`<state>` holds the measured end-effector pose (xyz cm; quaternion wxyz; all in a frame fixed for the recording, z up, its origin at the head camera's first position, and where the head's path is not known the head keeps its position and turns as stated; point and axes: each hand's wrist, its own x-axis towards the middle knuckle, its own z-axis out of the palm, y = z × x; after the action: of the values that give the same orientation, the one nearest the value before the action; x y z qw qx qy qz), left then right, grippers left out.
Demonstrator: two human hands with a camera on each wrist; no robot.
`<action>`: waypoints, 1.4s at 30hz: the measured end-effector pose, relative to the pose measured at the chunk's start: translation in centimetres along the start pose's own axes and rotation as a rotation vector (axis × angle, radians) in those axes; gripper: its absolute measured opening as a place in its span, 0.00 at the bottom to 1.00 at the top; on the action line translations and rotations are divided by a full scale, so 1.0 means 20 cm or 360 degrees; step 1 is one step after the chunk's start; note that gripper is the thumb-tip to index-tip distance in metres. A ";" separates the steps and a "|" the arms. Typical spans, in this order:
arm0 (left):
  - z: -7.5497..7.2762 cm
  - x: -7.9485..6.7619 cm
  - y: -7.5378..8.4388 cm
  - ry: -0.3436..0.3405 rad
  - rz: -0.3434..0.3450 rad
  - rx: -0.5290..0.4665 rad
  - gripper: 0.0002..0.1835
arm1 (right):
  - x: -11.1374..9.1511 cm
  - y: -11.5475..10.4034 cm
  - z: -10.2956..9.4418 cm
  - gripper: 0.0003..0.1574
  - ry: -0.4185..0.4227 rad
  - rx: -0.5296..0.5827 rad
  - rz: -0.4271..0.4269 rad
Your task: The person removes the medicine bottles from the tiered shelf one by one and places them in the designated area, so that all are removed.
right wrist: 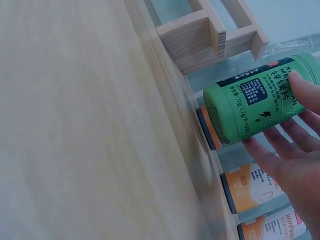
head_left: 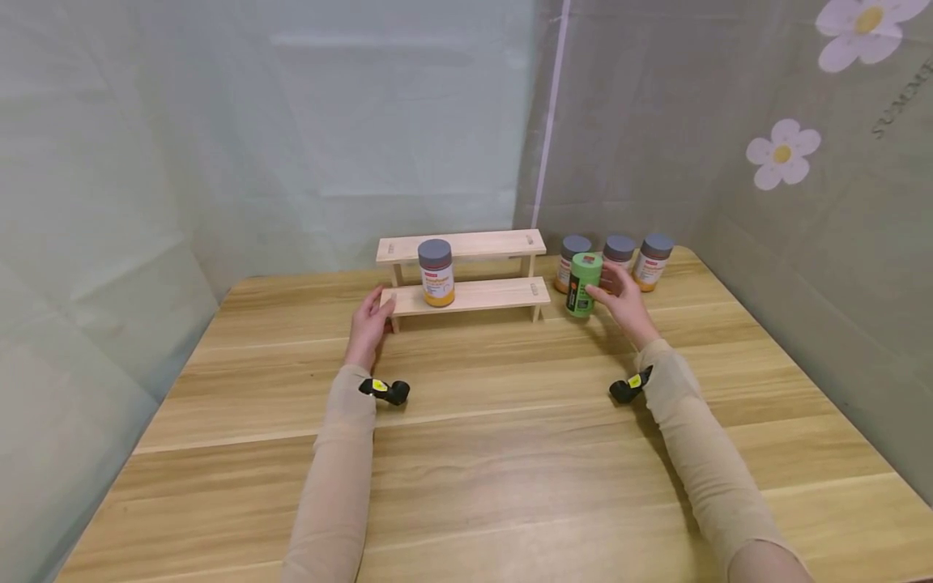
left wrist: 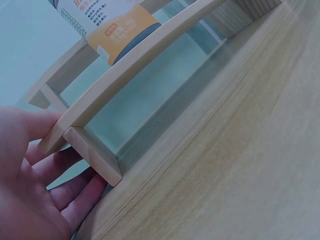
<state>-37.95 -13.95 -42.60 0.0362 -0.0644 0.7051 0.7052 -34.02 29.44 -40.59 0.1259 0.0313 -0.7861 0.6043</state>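
My right hand (head_left: 624, 306) holds a green bottle (head_left: 583, 285) between thumb and fingers. In the right wrist view the green bottle (right wrist: 260, 97) is tilted across the picture, its base seemingly off the table. At the left end of a two-tier wooden shelf (head_left: 484, 295), my left hand (head_left: 368, 328) grips the lower board. The left wrist view shows the left hand's thumb (left wrist: 42, 122) on top of that board, the fingers under it by the leg. A grey-lidded jar (head_left: 436, 275) with an orange and white label stands upright on the lower tier, left of its middle.
Behind the green bottle, right of the shelf, three more grey-lidded jars stand in a row: a left jar (head_left: 564, 275), a middle jar (head_left: 618, 249) and a right jar (head_left: 652, 265). The wooden table (head_left: 481, 470) is bounded by a hanging curtain (head_left: 350, 146) at the back and sides.
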 end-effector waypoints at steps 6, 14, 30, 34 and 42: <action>0.01 -0.10 0.10 -0.0043 -0.0028 -0.0015 0.33 | 0.00 -0.01 0.00 0.39 -0.0017 -0.0002 0.0058; 0.01 -0.12 0.13 -0.0038 -0.0033 -0.0003 0.33 | -0.01 -0.01 -0.02 0.39 -0.0030 -0.0001 0.0087; -0.01 0.01 0.01 -0.0011 0.0023 0.0002 0.34 | 0.00 0.02 -0.02 0.38 -0.0072 -0.0012 0.0054; -0.01 0.01 0.00 -0.0004 0.0032 0.0018 0.33 | 0.00 0.04 -0.02 0.38 -0.0065 -0.0011 0.0041; 0.00 0.00 -0.01 -0.0009 0.0029 0.0009 0.33 | -0.01 0.06 -0.02 0.38 -0.0058 0.0031 -0.0001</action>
<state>-37.84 -14.03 -42.71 0.0319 -0.0558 0.7077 0.7036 -34.04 30.08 -41.58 0.1114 0.0438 -0.7824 0.6111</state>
